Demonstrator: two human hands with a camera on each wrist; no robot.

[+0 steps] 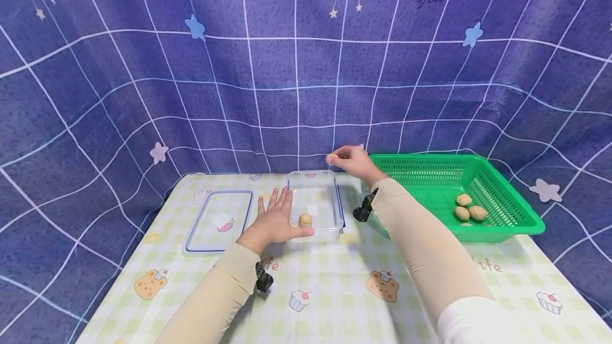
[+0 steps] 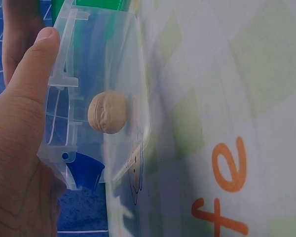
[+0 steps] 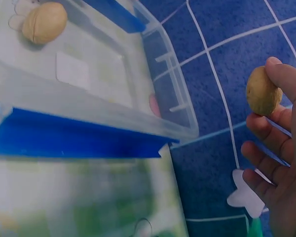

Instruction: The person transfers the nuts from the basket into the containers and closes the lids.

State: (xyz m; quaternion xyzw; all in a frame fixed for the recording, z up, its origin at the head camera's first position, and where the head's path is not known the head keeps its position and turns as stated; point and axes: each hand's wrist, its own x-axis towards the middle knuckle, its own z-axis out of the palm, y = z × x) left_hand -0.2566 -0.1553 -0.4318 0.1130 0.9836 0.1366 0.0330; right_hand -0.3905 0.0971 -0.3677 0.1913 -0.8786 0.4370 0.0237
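My right hand (image 1: pixel 355 163) pinches a walnut (image 3: pixel 263 92) between thumb and fingertips, raised above the far right corner of a clear plastic box (image 1: pixel 315 231). Inside that box, near its front left corner, lies another walnut (image 2: pixel 107 112). The left hand (image 1: pixel 273 224) rests at the box's left side with fingers spread and straight, its thumb (image 2: pixel 45 54) lying along the near rim. Blue clip flaps (image 3: pixel 79 134) hang open from the box's sides.
To the left lies the clear lid (image 1: pixel 217 222) with a blue seal, flat on the checked tablecloth (image 1: pixel 334 291). A green plastic basket (image 1: pixel 430 161) on the right holds several walnuts (image 1: pixel 464 200). A blue gridded curtain (image 1: pixel 268 68) hangs behind the table.
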